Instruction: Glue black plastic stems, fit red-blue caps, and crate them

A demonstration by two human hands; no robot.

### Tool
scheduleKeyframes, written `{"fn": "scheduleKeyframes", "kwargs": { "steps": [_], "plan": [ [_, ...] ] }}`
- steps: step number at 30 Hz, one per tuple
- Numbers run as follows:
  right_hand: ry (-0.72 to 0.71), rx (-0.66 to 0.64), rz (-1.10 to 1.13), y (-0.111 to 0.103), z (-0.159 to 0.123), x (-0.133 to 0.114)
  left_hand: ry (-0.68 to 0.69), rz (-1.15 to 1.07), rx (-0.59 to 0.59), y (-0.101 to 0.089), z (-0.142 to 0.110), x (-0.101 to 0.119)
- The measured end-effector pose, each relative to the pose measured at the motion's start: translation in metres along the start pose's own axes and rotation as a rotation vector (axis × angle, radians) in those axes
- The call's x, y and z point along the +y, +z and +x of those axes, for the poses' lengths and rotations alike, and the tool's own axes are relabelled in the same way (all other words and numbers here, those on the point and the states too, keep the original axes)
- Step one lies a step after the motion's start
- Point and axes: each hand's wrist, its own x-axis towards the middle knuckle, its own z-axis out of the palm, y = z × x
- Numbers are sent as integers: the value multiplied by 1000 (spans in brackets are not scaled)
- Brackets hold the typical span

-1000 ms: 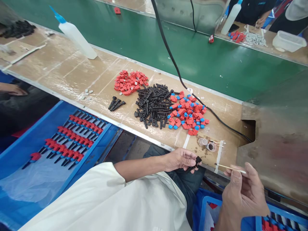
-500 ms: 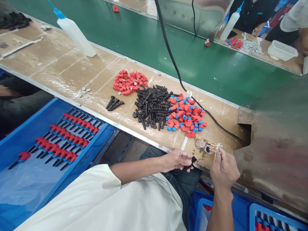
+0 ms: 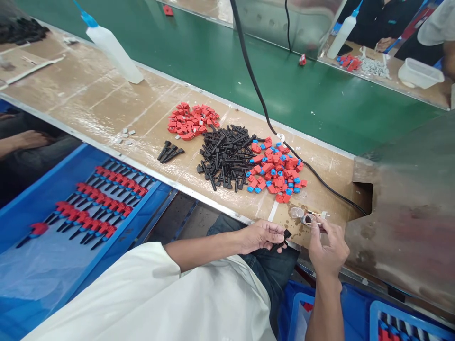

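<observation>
My left hand (image 3: 261, 237) is closed around black plastic pegs, with the square head of one black peg (image 3: 287, 234) sticking out past the fingertips over the bench edge. My right hand (image 3: 329, 246) pinches a thin stick (image 3: 316, 223), whose far end is at a small clear cup (image 3: 307, 219) of dark liquid; the tip is too small to make out. Beside that cup sits a round clear lid or second cup (image 3: 296, 212), on wet-spotted board. Nearby lie a heap of red-and-blue blocks (image 3: 275, 170) and a heap of black pegs (image 3: 227, 154).
Red blocks (image 3: 194, 121) and a leaning white squeeze bottle (image 3: 115, 54) stand farther left. A black cable (image 3: 256, 94) crosses the bench to a metal housing (image 3: 405, 213). A blue tray (image 3: 71, 161) holds rows of joined pieces. Co-workers sit left and across the green belt (image 3: 199, 47).
My right hand has shifted slightly left and down, bringing its fingers closer to the small cup. My left hand has stayed nearly still with the black pegs.
</observation>
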Motion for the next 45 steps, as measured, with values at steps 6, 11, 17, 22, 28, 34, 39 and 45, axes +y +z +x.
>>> {"fn": "scheduleKeyframes", "kwargs": {
  "steps": [6,11,17,22,28,34,39,45],
  "plan": [
    [627,328,403,6,2,-2,-15,-78,0,6,2,2],
    [777,443,536,9,4,1,-33,-220,-3,20,5,8],
    [910,429,749,2,4,8,-81,-320,-3,31,14,13],
    [1021,337,945,-16,9,-6,-106,-341,-15,36,18,14],
    [925,451,801,-21,4,-36,-133,-346,-37,37,18,13],
    [774,485,546,-19,-3,-49,-141,-338,-55,36,17,11],
    [714,406,448,-17,-8,-50,-139,-326,-61,35,16,11],
    [557,334,320,-17,-15,-50,-98,-289,-62,34,16,7]
  ]
}}
